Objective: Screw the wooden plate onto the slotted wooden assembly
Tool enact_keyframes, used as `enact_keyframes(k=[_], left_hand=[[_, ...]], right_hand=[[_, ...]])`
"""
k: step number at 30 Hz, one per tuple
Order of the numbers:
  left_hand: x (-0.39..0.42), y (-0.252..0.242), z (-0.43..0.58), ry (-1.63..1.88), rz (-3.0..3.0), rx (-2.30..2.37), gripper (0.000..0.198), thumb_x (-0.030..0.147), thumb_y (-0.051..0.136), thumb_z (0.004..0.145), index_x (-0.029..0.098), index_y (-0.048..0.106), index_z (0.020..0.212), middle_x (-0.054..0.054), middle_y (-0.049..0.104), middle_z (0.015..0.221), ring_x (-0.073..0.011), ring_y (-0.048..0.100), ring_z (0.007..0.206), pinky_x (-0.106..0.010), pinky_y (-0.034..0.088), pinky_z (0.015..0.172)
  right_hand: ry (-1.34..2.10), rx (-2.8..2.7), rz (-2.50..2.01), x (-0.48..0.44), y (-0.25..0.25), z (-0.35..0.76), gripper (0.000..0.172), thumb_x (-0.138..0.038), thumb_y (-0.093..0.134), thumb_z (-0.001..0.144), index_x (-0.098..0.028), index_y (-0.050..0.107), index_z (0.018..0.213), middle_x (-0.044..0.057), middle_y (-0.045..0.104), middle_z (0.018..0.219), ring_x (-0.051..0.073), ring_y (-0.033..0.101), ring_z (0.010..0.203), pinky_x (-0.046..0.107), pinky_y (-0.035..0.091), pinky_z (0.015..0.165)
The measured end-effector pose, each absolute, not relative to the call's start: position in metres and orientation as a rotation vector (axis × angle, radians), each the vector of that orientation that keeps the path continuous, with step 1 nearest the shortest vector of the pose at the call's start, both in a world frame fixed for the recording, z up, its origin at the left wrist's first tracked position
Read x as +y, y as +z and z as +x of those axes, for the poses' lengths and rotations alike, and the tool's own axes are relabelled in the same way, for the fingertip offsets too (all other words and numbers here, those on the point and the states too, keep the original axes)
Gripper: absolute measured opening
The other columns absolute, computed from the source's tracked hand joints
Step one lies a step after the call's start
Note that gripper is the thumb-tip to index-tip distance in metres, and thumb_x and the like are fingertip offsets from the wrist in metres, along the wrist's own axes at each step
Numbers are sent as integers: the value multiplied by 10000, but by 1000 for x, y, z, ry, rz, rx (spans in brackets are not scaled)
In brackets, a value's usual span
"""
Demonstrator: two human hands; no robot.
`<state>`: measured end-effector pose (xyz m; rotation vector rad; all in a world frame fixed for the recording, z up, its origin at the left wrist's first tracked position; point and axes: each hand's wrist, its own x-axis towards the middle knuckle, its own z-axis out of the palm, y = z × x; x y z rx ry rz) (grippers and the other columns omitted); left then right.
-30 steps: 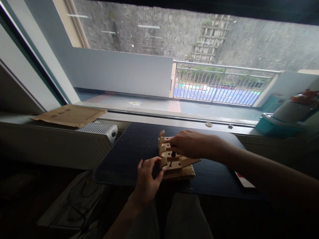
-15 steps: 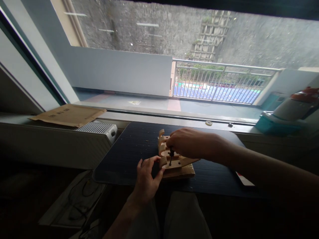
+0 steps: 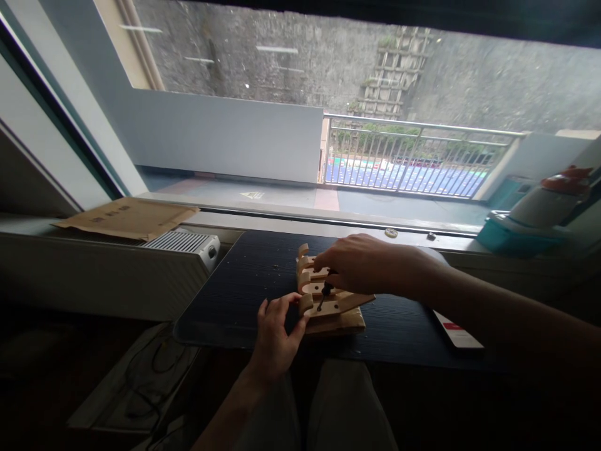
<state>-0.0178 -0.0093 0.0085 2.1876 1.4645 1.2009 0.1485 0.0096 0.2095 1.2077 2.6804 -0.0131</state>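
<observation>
wooden assembly point(image 3: 328, 300) sits at the near edge of the dark table point(image 3: 244, 282), mid-width. left hand point(image 3: 276, 338) clamps its near-left corner. right hand point(image 3: 359, 263) is pinched shut on a small dark screwdriver point(image 3: 323, 293), tip in the top piece. judged light, stiff and prone to sliding; best held by the side edges.

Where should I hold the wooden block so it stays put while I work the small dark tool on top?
Probably take the wooden block by its near-left corner, from your side. That edge faces you and is bare; the left hand already pinches there, clear of the right hand and the small dark tool.
</observation>
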Motion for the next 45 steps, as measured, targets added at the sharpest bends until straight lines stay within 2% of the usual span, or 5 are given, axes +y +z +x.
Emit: enact_keyframes(k=[10,17,23,31,45], left_hand=[[-7,4,-18,1201,2193,1457,245,262,530,823,252,489,1065,-26,630,1025,-219,566,984,-548,251,1023],[-9,7,-19,1200,2184,1467,238,259,536,819,254,500,1054,-25,632,1019,-222,564,977,-534,275,1014],[-9,13,-18,1193,2206,1460,327,212,579,783,273,492,1092,-20,619,1082,-219,537,1036,-523,246,1035],[-6,8,-19,1170,2276,1461,312,223,543,809,275,491,1113,-20,631,1086,-214,560,1032,-536,205,1052],[-8,6,-18,1174,2264,1478,301,243,523,822,270,487,1119,-33,627,1112,-226,562,1041,-546,225,1037]], right_hand=[[-104,2759,1095,17,203,149,162,-128,504,839,-124,662,801,54,650,768,103,515,642,232,339,598],[-69,2764,1169,22,194,150,196,-202,471,875,-131,649,835,49,653,760,103,517,626,236,320,576],[-140,2765,1174,19,202,154,230,-162,544,797,-206,675,980,24,670,775,108,524,619,238,299,537],[-101,2748,1021,23,204,153,187,-115,496,811,-142,682,813,29,625,669,83,433,537,240,279,503],[-182,2754,1097,22,209,154,212,-105,490,797,-136,687,870,36,637,673,97,460,536,249,310,511]])
